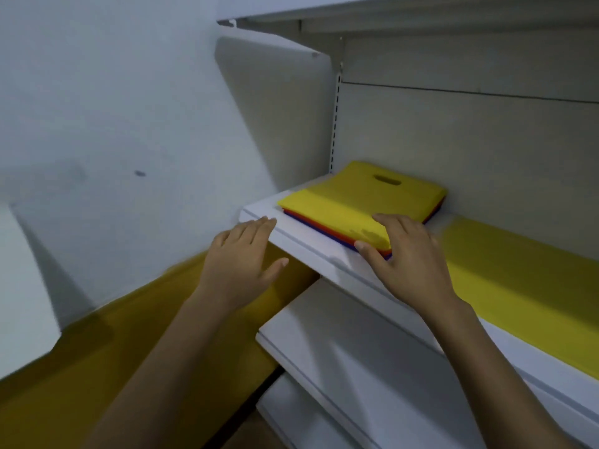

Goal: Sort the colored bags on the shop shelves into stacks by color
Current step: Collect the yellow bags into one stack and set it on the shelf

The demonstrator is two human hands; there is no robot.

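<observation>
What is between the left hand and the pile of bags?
Only a bare strip of shelf lies between left hand and pile, in the head view.

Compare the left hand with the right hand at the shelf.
The left hand is at the bare shelf edge, touching no bag. The right hand rests on the yellow bag at its near corner, thumb against the edge. Both are palm down, fingers fairly straight.

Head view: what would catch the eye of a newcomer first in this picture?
The bright yellow bag with a cut-out handle, topping a small stack on the white shelf, with red and blue edges showing beneath it. The right hand rests on the stack's near corner, while the left hand is open by the shelf's front edge.
</observation>
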